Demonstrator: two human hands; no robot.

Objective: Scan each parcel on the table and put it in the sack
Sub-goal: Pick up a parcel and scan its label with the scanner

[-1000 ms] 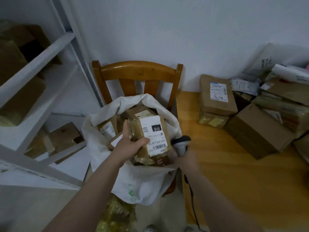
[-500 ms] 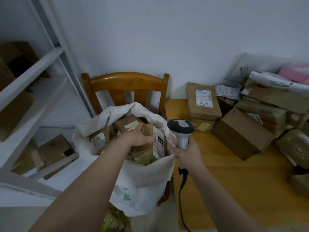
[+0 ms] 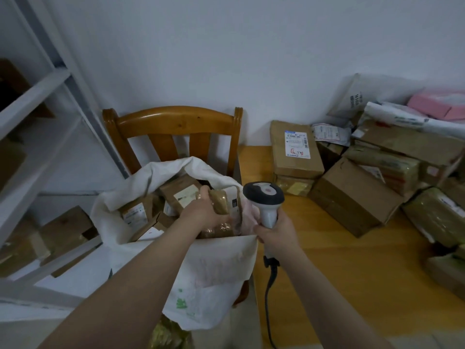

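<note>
Head view: left hand (image 3: 201, 210) fingers curl round taped parcel (image 3: 221, 202) inside sack (image 3: 201, 273); right hand (image 3: 275, 230), at sack's 3 o'clock, grips scanner (image 3: 264, 195).

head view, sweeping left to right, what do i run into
white shelf rack → sack → scanner → labelled brown box → pink parcel

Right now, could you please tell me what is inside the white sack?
Several brown labelled parcels, plus one tape-wrapped parcel that the left hand grips. Anything deeper is covered by them and the sack wall.
</note>
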